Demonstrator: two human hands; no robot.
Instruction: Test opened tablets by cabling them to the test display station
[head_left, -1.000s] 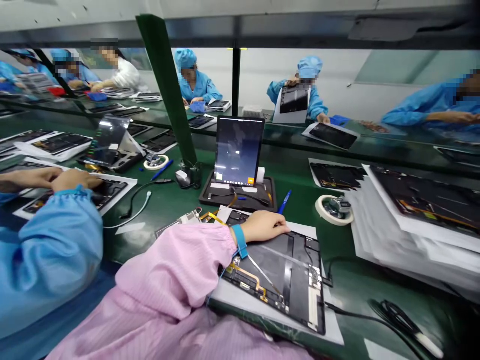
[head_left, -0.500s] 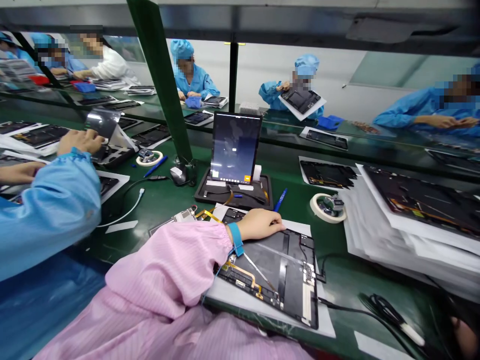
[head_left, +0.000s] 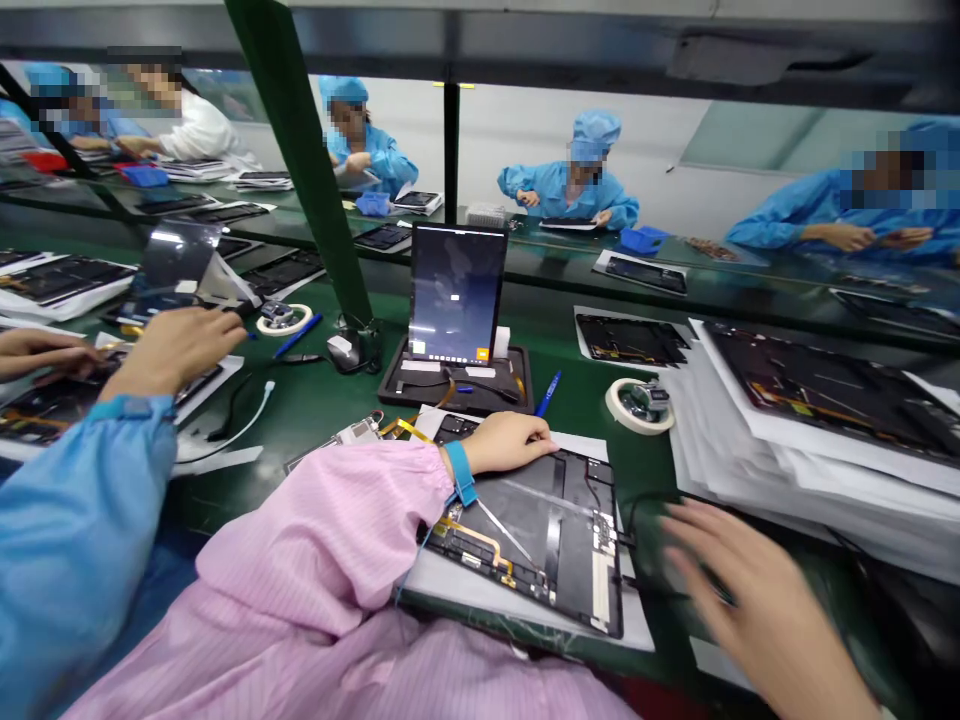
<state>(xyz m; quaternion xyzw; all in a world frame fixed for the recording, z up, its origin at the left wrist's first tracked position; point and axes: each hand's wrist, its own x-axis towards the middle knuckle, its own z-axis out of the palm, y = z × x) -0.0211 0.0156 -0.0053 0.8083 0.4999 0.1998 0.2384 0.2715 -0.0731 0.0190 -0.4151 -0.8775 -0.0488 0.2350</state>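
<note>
An opened tablet (head_left: 517,520) with bare inner parts, ribbon cables and a strip of tape lies tilted on white paper (head_left: 637,618) before me. My left hand (head_left: 502,442), with a blue wrist strap (head_left: 460,472), rests across its far edge with fingers curled on it; the fingertips are partly hidden. To the right, my right hand (head_left: 739,590) is blurred, its fingers apart and holding nothing that I can see. It hovers near the black cables plugged into the tablet's right side. A lit screen (head_left: 457,295) stands upright behind the tablet.
Stacked tablet parts between white sheets (head_left: 742,450) rise at right. A tape roll (head_left: 640,406), a blue pen (head_left: 548,393) and a mouse (head_left: 344,352) lie on the green bench. At left, a co-worker's hand (head_left: 172,345) works close by. A green post (head_left: 300,150) slants down behind.
My right hand has come in from the lower right edge to beside the tablet, over the cables. My left hand stays on the tablet. The co-worker's hands at left have moved nearer.
</note>
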